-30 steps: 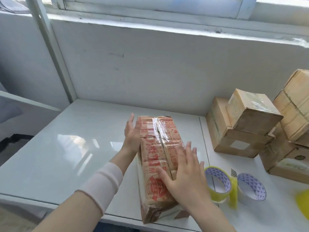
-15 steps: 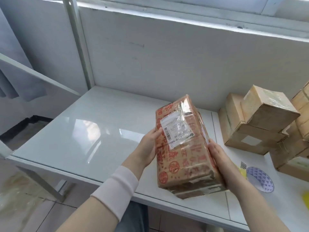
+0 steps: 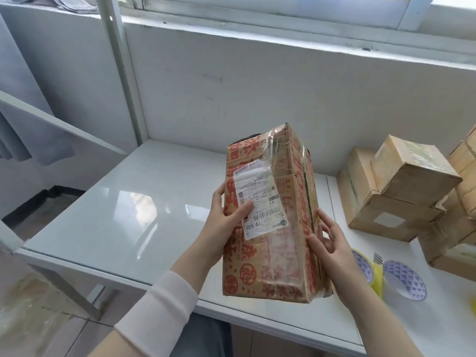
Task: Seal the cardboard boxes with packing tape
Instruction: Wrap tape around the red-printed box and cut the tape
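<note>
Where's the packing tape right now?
Head view, lower right: two tape rolls lie on the white table beside the right hand, on the near side of the stacked plain boxes.

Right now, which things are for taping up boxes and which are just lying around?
For the job:
- box being held
- tape rolls
- stacked boxes

Lying about:
- grey cloth
- yellow thing at the right edge
</note>
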Demonstrator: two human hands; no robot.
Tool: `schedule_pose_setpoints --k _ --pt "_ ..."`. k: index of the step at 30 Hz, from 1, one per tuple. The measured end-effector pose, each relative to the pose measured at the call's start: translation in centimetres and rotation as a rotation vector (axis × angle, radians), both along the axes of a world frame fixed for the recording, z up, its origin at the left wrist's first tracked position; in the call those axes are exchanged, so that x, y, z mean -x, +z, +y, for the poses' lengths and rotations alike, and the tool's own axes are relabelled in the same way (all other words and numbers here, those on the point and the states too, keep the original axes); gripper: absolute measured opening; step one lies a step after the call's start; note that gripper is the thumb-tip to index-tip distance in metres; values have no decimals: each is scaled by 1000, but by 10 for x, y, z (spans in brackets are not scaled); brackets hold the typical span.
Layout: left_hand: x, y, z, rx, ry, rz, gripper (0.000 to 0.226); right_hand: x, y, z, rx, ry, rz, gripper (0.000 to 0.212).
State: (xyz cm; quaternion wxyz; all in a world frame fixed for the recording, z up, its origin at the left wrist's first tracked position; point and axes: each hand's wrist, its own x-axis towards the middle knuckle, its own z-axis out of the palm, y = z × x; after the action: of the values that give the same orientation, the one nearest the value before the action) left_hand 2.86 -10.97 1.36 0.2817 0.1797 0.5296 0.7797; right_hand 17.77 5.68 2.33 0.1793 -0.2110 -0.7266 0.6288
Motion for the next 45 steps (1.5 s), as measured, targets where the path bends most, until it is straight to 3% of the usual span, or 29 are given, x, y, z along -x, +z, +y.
schedule_pose_setpoints --k 4,7,10,12,16,19,21,24,30,33,36,38,41,43,45 --pt "2 -2 4 66 24 -9 61 -5 9 1 -62 -42 55 89" --pt "1 -2 8 143 -2 8 39 -4 21 0 -174 1 71 79" --pt "-4 -5 9 70 -161 -103 71 3 27 -8 -330 56 33 70" --pt "-8 -9 10 54 -131 -142 74 7 31 -13 -369 89 39 64" --pt "-8 -30 -1 -56 -53 -365 61 8 43 -17 -154 173 119 49" --pt "-6 -42 -15 -176 -75 -485 58 10 36 4 -160 -53 7 71" --pt "-5 -47 -20 -212 -105 -499 55 9 28 9 -48 25 -162 84" --pt "-5 -42 -18 -174 -139 -444 50 10 13 4 164 174 -151 64" --pt "-4 -44 -6 285 106 -20 51 19 1 -4 89 32 -123 58" --pt "-12 -42 -4 250 16 -32 61 21 6 -8 -6 0 -155 59" --pt "-15 -36 -4 212 -138 -34 76 19 6 -13 -192 11 -165 44" --pt "-15 -34 -7 105 -182 -130 74 15 9 -18 -290 39 -150 42" --pt "-10 -32 -17 -109 -161 -388 54 8 20 -22 -221 47 -57 40" --pt "-7 -36 -24 -252 -153 -489 48 4 25 -16 -93 28 26 48" --pt "-7 -42 -26 -361 -99 -539 49 2 24 -9 -73 -15 -11 63"
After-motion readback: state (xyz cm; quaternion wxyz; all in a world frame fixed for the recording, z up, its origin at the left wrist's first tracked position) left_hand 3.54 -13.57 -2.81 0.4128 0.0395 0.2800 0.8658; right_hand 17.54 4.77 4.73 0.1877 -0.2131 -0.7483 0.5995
